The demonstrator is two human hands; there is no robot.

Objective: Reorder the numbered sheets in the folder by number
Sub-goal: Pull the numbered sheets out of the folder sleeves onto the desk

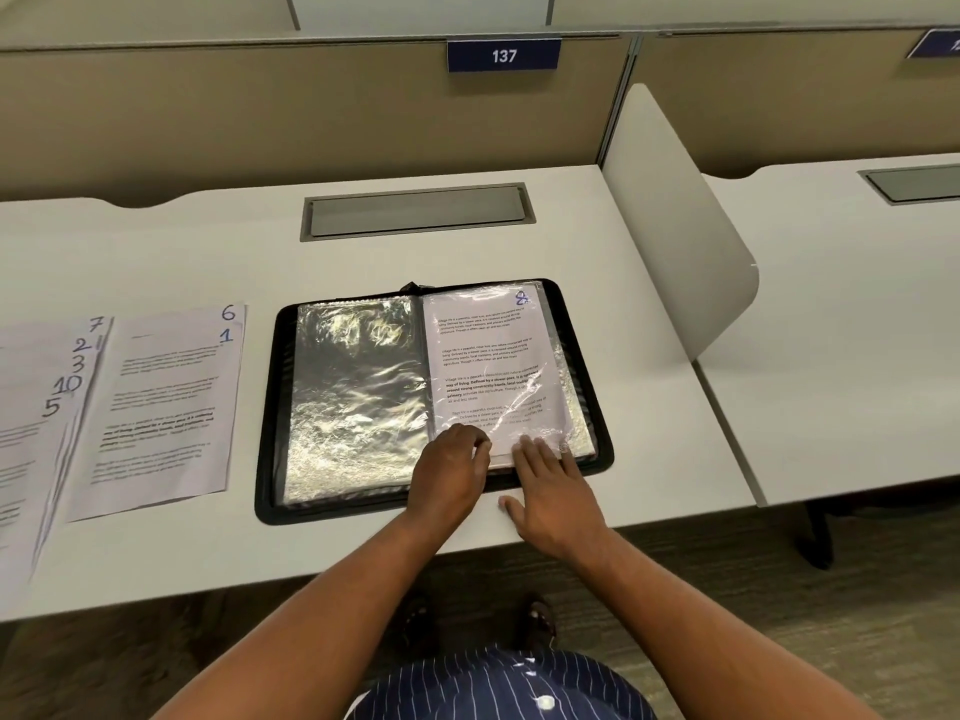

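A black zip folder [267,407] is lying open on the white counter [208,252], directly in front of the person. Its left page is showing an empty, crinkled plastic sleeve [358,397], while the right-hand sleeve is holding the sheet marked 8 [488,356]. The left grip [452,470] is sitting at the lower left corner of that sheet with its fingers curled onto the sleeve's bottom edge; whether it is actually pinching the plastic or the paper cannot be told. The right grip [550,491] is lying released and flat, with straight fingers resting on the sleeve's lower edge and the thumb lying on the counter just beyond the folder's rim. Just beside the folder on the left, the sheet marked 1 [166,407] is lying flat, with the sheet marked 6 [228,313] peeking out at its top edge. Further left, a fanned stack of sheets [47,407] is showing the numbers 7, 2, 3, 10 and 5.
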